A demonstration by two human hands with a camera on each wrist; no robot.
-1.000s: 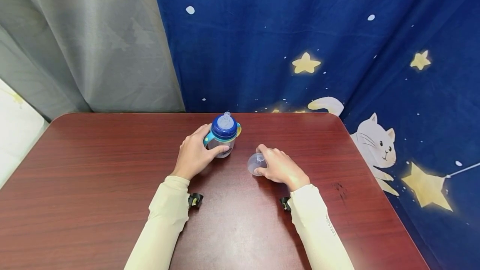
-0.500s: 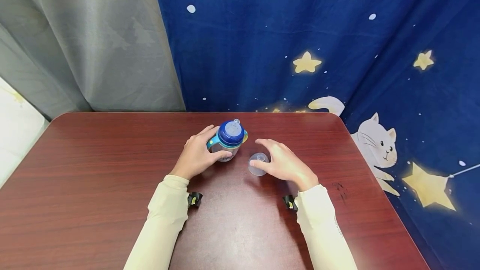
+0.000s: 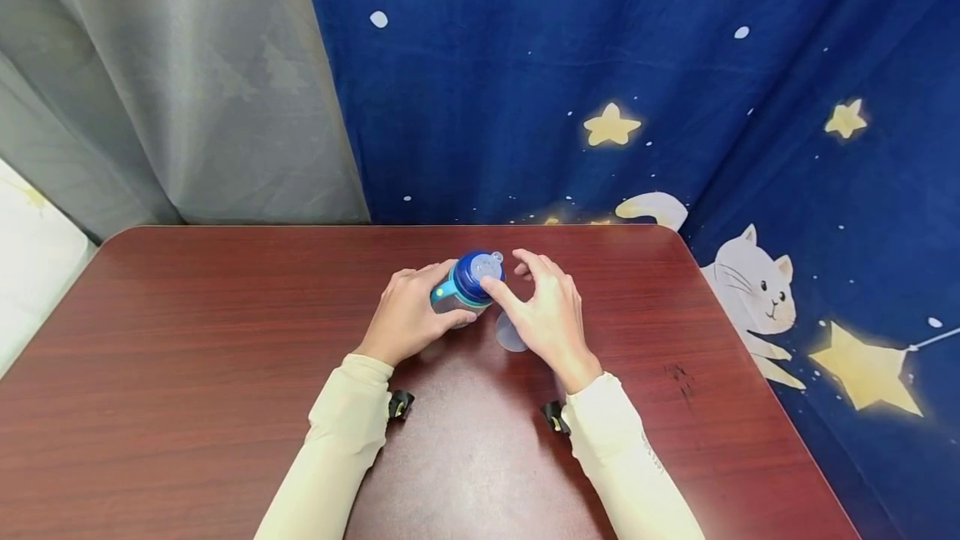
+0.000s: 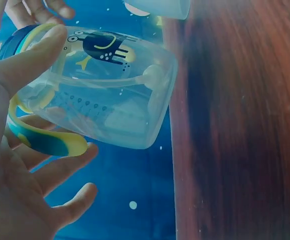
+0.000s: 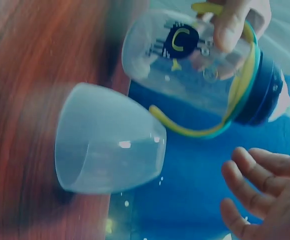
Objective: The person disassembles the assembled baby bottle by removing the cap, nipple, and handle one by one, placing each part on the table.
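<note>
A clear baby bottle (image 3: 471,282) with a dark blue collar, a pale teat and two turquoise-and-yellow handles leans in my left hand (image 3: 408,315). In the left wrist view, the thumb lies across the bottle body (image 4: 117,95) near its neck. My right hand (image 3: 551,307) hovers beside the collar, fingers spread and holding nothing. Its thumb overlaps the collar's edge in the head view; touching or not, I cannot tell. Below that hand, a translucent dome cap (image 5: 105,142) stands rim-down on the table, partly hidden in the head view.
The reddish-brown wooden table (image 3: 225,373) has rounded far corners. Behind its far edge hang a grey curtain (image 3: 225,90) and a blue curtain with stars (image 3: 487,90). Dark marks (image 3: 681,377) show on the tabletop at the right.
My right hand has let go of the cap, which stays on the table, and has moved up towards the bottle's top. My left hand has brought the bottle rightward and nearer, tilting it more.
</note>
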